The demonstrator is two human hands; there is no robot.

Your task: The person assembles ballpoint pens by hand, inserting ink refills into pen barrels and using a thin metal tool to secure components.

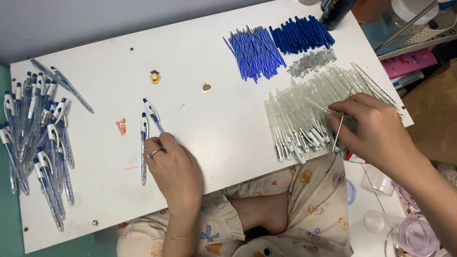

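Observation:
My left hand rests on the white table, its fingertips on a finished blue-and-white pen; a second finished pen lies just left of it. My right hand hovers over a row of clear pen barrels and pinches a thin metal rod together with what looks like one barrel. A pile of finished pens lies at the table's left end.
Blue refills, dark blue caps and small metal springs lie at the far right of the table. Small cartoon stickers dot the tabletop. Plastic cups and a shelf stand to the right.

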